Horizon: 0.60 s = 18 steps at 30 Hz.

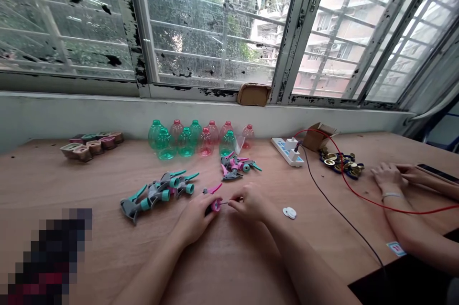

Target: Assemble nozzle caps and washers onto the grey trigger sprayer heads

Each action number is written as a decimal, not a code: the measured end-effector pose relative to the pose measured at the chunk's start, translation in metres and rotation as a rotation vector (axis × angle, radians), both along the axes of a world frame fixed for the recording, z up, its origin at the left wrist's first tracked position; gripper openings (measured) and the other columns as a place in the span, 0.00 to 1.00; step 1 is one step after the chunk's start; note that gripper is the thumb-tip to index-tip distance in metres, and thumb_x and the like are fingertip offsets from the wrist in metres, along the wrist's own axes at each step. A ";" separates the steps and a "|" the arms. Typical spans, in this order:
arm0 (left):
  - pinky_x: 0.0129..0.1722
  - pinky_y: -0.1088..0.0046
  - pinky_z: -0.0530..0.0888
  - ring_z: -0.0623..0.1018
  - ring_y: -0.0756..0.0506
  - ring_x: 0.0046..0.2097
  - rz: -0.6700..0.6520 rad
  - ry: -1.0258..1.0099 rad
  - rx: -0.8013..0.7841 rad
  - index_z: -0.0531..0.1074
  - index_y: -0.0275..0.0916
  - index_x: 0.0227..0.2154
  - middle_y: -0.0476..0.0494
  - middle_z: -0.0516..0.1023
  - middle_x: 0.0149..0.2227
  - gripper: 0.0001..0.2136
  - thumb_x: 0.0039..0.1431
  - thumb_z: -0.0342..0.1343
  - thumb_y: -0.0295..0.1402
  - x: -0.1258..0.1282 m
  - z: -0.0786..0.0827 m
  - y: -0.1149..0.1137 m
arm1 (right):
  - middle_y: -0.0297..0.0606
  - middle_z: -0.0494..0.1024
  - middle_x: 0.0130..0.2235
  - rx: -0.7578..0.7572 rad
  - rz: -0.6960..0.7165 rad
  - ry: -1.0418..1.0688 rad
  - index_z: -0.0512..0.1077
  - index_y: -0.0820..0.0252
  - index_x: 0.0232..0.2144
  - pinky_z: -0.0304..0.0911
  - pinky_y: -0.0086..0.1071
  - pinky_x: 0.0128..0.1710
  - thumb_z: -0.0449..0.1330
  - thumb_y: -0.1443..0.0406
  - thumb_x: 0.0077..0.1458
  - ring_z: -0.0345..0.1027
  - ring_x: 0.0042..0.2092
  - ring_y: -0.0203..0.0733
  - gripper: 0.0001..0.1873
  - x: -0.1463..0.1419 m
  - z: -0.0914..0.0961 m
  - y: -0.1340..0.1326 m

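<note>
My left hand (194, 217) is closed around a trigger spray head (215, 205) with a pink collar, low over the table. Its collar faces right, toward my right hand (252, 203), which pinches a thin, pale tube-like piece (224, 202). The tip of that piece is at the collar; whether it sits inside I cannot tell. Left of my hands lie several grey and teal spray heads (158, 191). Just beyond them is a smaller pile of pink, grey and teal spray heads (234, 165).
Several green and red clear bottles (186, 142) stand along the wall. Small stacked containers (93, 146) are at the far left. To the right are a power strip (288, 153), white discs (289, 212), a red cable (362, 196), dark-and-gold parts (342, 164) and another person's arms (405, 214).
</note>
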<state>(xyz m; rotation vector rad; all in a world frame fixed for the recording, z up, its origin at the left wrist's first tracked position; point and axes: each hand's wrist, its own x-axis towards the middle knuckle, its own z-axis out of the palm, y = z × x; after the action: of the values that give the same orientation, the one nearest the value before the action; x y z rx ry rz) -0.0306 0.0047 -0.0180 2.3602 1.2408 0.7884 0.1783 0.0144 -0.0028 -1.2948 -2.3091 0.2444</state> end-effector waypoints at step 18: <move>0.42 0.72 0.67 0.73 0.44 0.41 -0.122 0.006 -0.067 0.75 0.42 0.42 0.46 0.77 0.39 0.11 0.57 0.53 0.32 -0.011 0.008 0.002 | 0.34 0.77 0.21 -0.293 0.268 0.393 0.81 0.63 0.27 0.52 0.23 0.21 0.62 0.62 0.52 0.59 0.22 0.31 0.11 0.008 -0.028 0.024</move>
<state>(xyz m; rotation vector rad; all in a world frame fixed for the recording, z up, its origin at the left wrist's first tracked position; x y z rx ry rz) -0.0421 0.0070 -0.0099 2.3598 1.0967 0.6906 0.1861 0.0382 -0.0310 -0.9504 -2.1466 0.8724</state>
